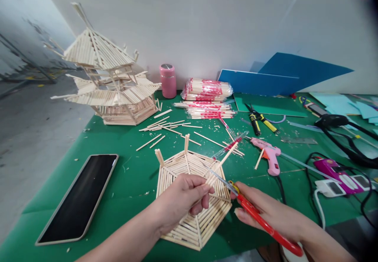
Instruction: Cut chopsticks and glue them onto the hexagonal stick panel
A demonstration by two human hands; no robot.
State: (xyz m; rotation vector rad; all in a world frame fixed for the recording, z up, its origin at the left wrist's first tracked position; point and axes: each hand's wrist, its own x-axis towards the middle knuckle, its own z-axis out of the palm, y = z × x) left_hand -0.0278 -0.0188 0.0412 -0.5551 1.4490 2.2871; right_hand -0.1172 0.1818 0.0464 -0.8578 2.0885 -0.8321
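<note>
My left hand [189, 195] is closed, pinching a couple of thin wooden sticks [226, 157] that slant up to the right. In my right hand [262, 209] are red-handled scissors [254, 213], their blades reaching up to the sticks beside my left fingertips. Whether the blades touch the sticks, I cannot tell. Beneath both hands lies a many-sided stick panel [203, 230], with short pairs of sticks standing up at two of its far corners. My left hand and forearm hide part of it.
A stick pagoda model [118, 93] stands at the back left, near a pink flask [168, 82]. Wrapped stick bundles [206, 91] and loose sticks [159, 125] lie behind the panel. A phone [79, 199] rests at left; a pink glue gun [267, 154] and pliers [260, 120] at right.
</note>
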